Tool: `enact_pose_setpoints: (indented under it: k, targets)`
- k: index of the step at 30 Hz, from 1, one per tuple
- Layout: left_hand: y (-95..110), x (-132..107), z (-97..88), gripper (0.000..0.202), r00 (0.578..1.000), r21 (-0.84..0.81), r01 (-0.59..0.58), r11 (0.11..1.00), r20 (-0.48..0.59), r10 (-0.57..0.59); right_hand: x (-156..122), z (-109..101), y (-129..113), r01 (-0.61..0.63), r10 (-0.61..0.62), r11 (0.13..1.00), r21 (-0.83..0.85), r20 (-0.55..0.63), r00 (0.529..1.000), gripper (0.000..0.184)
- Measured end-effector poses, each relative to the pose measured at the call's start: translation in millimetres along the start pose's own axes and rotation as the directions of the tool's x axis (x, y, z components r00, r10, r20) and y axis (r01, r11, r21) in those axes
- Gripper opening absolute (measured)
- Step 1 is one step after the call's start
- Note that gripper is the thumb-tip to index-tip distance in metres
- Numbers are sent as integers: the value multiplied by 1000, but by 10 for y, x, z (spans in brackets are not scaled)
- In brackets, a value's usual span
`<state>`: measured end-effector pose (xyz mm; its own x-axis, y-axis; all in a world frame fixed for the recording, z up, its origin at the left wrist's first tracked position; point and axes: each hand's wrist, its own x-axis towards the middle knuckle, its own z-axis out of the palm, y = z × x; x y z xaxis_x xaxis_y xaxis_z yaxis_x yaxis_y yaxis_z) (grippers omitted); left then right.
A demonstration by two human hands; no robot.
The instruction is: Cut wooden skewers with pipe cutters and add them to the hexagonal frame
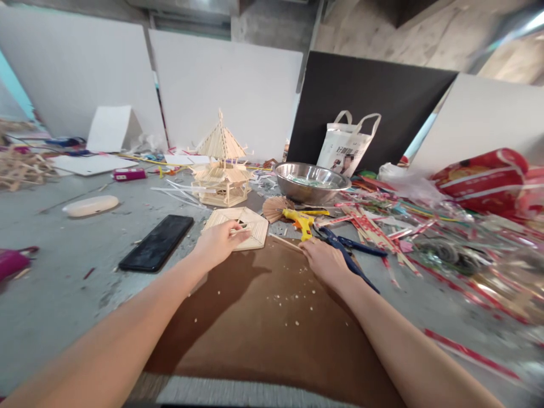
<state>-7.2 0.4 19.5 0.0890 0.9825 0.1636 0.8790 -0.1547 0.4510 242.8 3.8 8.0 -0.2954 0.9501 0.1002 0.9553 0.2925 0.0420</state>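
My left hand (219, 245) is closed over a hexagonal panel of pale wooden sticks (255, 233). A short bit of pale stick (241, 230) shows between its fingertips. Low over the brown board (263, 317), my right hand (325, 259) is closed on the end of a thin wooden stick (285, 243), which points left toward the panel. Just beyond that hand lies a yellow glue gun (302, 222), and dark blue pliers (346, 249) rest beside it. Behind the panel stands a pavilion model (223, 181) built from sticks, with a pointed roof.
A black phone (157, 243) and a white oval case (90, 206) lie left. Behind the glue gun sit a steel bowl (312, 184) and a white bag (346, 144). Red-and-white wrappers and sticks (374, 226) clutter the right, near a red bag (484, 181).
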Motion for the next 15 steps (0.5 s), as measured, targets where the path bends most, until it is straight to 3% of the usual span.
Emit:
enact_pose_setpoints:
  k: [4,8,11,15]
  targets:
    - [50,-41,59,40,989,-178,-142,974,-70,131,-38,-46,-56,149,-148,989,0,-101,984,22]
    - [147,-129,118,29,964,-65,-244,968,-123,235,-74,-28,-171,355,-345,934,36,-160,925,22]
    - [207,-187,173,25,915,56,-360,931,-172,364,-107,-20,-250,463,-447,886,26,-215,868,22]
    - [235,-220,234,28,871,108,-474,874,-89,483,-129,-37,-287,519,-498,855,-3,-286,819,20]
